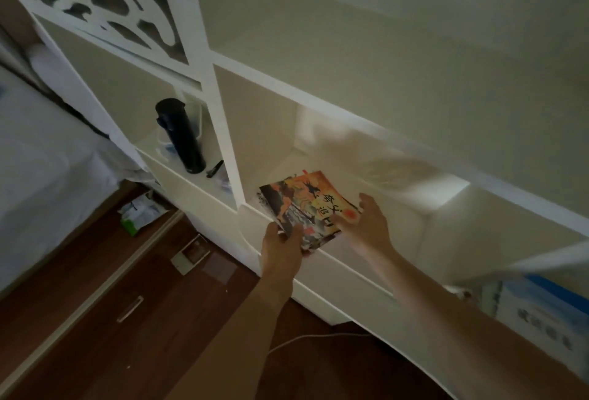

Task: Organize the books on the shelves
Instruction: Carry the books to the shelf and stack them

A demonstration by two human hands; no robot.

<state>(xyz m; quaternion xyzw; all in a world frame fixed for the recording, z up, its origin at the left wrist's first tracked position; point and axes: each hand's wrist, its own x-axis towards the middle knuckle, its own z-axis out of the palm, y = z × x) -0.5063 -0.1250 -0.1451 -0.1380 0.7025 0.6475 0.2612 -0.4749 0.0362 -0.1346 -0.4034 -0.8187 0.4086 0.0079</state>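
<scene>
Your left hand (282,245) pinches the near corner of a thin, glossy picture book (310,205); your right hand (369,224) curls on its right edge. The book lies flat on the white shelf (398,208), right of a dark cylindrical flask (180,135).

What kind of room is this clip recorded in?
Probably a bedroom at home. A white shelf unit stands beside what looks like a bed with pale bedding, over a wooden floor. A dark flask sits in one cubby, and both hands hold picture books.
</scene>
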